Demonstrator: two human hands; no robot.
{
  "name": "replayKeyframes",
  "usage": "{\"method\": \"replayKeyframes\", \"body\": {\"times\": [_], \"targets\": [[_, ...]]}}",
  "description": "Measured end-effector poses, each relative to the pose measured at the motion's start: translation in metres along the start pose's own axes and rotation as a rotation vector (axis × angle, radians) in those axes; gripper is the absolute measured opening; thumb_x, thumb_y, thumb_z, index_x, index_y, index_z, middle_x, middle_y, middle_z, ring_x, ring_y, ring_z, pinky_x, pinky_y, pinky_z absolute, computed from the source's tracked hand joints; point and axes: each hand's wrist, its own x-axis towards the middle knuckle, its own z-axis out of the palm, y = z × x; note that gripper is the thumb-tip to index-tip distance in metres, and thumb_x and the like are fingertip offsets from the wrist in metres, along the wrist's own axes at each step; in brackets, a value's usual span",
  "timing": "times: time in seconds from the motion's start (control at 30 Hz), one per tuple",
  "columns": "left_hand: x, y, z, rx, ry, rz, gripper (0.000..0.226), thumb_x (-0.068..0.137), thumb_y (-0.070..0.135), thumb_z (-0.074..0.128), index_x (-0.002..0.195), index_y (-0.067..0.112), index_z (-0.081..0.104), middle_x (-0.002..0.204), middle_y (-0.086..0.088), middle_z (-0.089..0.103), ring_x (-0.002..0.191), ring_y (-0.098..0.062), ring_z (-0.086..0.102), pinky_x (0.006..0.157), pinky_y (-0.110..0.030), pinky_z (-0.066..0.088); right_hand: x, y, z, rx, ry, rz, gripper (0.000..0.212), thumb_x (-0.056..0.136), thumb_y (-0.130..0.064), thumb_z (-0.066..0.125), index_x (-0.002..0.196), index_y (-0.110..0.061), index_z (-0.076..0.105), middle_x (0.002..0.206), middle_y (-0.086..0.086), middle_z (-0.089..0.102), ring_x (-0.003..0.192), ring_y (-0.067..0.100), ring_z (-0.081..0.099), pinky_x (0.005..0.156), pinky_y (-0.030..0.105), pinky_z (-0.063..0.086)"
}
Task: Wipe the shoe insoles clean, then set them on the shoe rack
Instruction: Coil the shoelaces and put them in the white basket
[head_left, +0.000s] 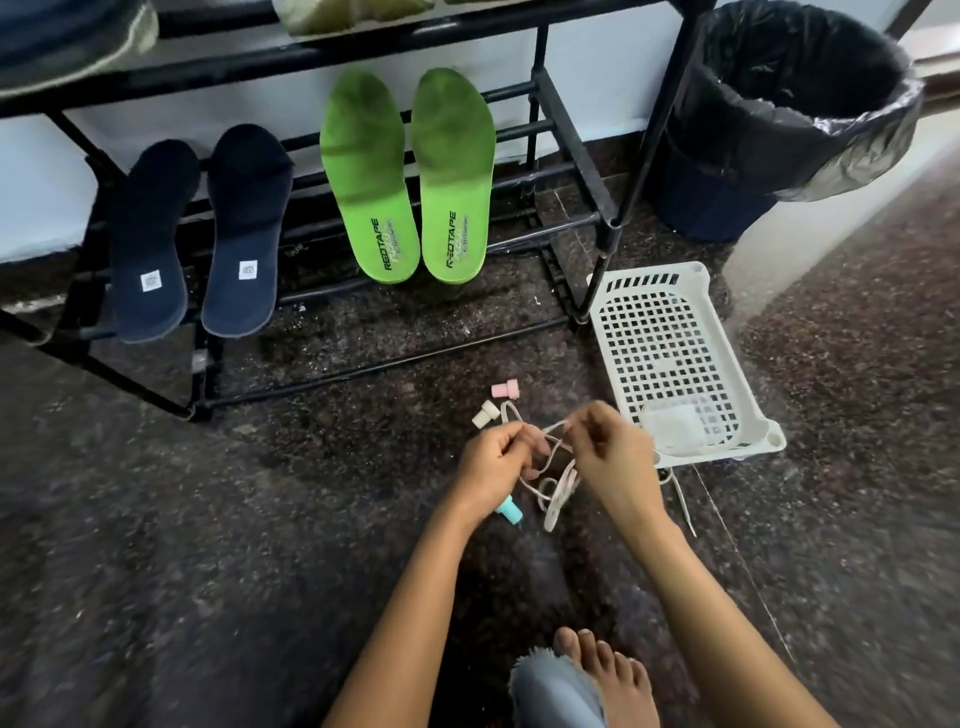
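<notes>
Teal plug (510, 512) sits half hidden under left hand (491, 462) gripping white lace (558, 488).

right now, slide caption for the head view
Green insoles and navy insoles on the shoe rack; left hand and right hand hold a white lace

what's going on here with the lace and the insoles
A person on the floor pinches a pale shoelace with both the left hand and the right hand, seemingly untangling it. Two green insoles and two navy insoles already lean on the shoe rack. A white basket sits nearby.
</notes>
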Motion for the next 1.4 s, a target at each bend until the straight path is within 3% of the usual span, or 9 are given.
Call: {"method": "replayKeyframes", "body": {"times": [0.27,0.43,0.63,0.8,0.9,1.03,1.13,1.27,1.4], "targets": [[-0.003,0.018,-0.034,-0.287,0.140,-0.027,0.032,0.101,0.020,0.048,0.075,0.012,0.063,0.058,0.008,0.045,0.048,0.000,0.044,0.068,-0.032,0.053,0.023,0.003,-0.030,0.158,0.322,0.135,0.005,0.087,-0.021,0.058,0.083,-0.024,0.060,0.080,-0.005,0.068,0.077,0.020,0.065,0.076,0.046,0.054],[-0.005,0.043,-0.025,-0.272,0.053,0.011,0.032,0.102,0.022,0.047,0.076,0.014,0.062,0.055,0.012,0.046,0.048,-0.001,0.039,0.055,-0.022,0.051,0.019,-0.019,-0.022,-0.066,-0.179,-0.284,0.052,0.085,-0.007,0.062,0.134,-0.015,0.045,0.124,-0.011,0.050,0.114,0.006,0.047,0.101,0.013,0.032],[-0.005,0.054,-0.030,-0.322,0.087,0.028,0.033,0.102,0.024,0.046,0.075,0.012,0.060,0.057,0.010,0.045,0.048,-0.001,0.037,0.052,-0.019,0.043,0.024,-0.020,-0.013,0.019,-0.157,-0.219,0.022,0.090,-0.006,0.053,0.085,-0.025,0.064,0.071,-0.008,0.065,0.066,0.011,0.062,0.066,0.036,0.053],[-0.008,0.056,-0.029,-0.428,0.108,-0.004,0.027,0.101,0.021,0.048,0.083,0.009,0.064,0.064,0.006,0.059,0.056,-0.004,0.053,0.063,-0.023,0.054,0.023,-0.027,-0.025,0.208,-0.087,-0.070,0.003,0.087,-0.018,0.065,0.088,-0.020,0.063,0.070,-0.011,0.061,0.062,0.001,0.053,0.058,0.013,0.040],[-0.008,0.064,-0.018,-0.633,0.127,-0.035,0.018,0.101,0.012,0.048,0.091,0.007,0.062,0.089,-0.007,0.073,0.082,-0.016,0.072,0.073,-0.027,0.059,0.008,-0.034,-0.010,0.309,-0.282,-0.029,0.029,0.076,-0.021,0.078,0.099,-0.018,0.060,0.081,-0.008,0.068,0.076,0.002,0.063,0.068,0.019,0.049],[-0.012,0.068,-0.007,-0.830,0.159,-0.060,0.013,0.099,0.007,0.050,0.096,0.008,0.062,0.102,-0.010,0.073,0.095,-0.017,0.071,0.084,-0.027,0.057,-0.004,-0.036,0.009,0.205,-0.061,-0.035,0.033,0.074,-0.020,0.079,0.099,-0.023,0.059,0.081,-0.012,0.068,0.078,0.003,0.064,0.071,0.022,0.051],[-0.014,0.058,-0.008,-0.721,0.218,-0.092,0.010,0.094,0.016,0.060,0.102,0.010,0.063,0.110,-0.011,0.071,0.101,-0.016,0.069,0.089,-0.028,0.055,-0.006,-0.035,0.013,0.112,0.011,-0.112,0.010,0.084,-0.017,0.069,0.090,-0.023,0.064,0.073,-0.012,0.067,0.066,0.006,0.062,0.062,0.026,0.050],[-0.015,0.040,-0.024,0.164,0.482,0.098,0.054,0.079,0.055,0.064,0.115,0.015,0.055,0.117,0.002,0.058,0.102,-0.008,0.058,0.088,-0.020,0.047,0.000,-0.035,0.003,0.184,-0.078,-0.109,0.010,0.089,-0.017,0.062,0.081,-0.020,0.066,0.059,-0.003,0.055,0.054,0.004,0.051,0.053,0.019,0.041],[-0.009,0.045,-0.035,0.016,-0.002,0.215,0.041,0.092,0.055,0.050,0.117,0.025,0.061,0.115,0.009,0.067,0.110,-0.005,0.061,0.098,-0.022,0.045,0.011,-0.043,-0.008,0.170,-0.211,-0.149,0.013,0.091,-0.023,0.060,0.079,-0.020,0.063,0.057,0.010,0.048,0.051,0.010,0.037,0.050,0.023,0.032]]}}
